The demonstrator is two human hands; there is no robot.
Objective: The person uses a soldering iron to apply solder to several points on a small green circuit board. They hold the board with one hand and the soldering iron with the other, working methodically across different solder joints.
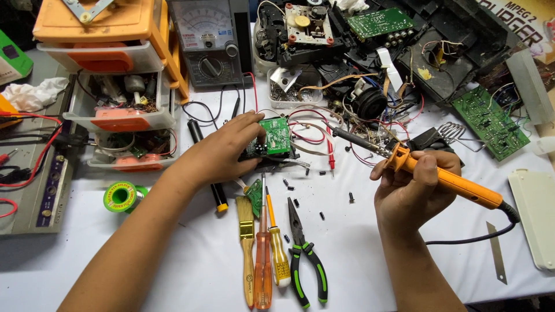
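Two bare hands work over a white counter crowded with electronics parts. Left hand lies palm down on a small black module carrying a green circuit board, its fingers curled over the board's near edge and touching it, so the board sits right under and just beyond the fingertips. Right hand is wrapped around the orange handle of a soldering iron, fingers closed tight on the grip; the dark metal tip points away from that hand toward the board and stops a little short of it, above a loop of red and white wires.

Just below the left hand's fingers lie a paintbrush, two screwdrivers with amber and yellow handles, and green-handled pliers, side by side. Small black screws are scattered between the two hands. Well to the left of the left wrist sits a green spool of solder, with an orange drawer unit beyond it. An analogue meter stands beyond the left fingers. Another green board lies beyond the right hand.
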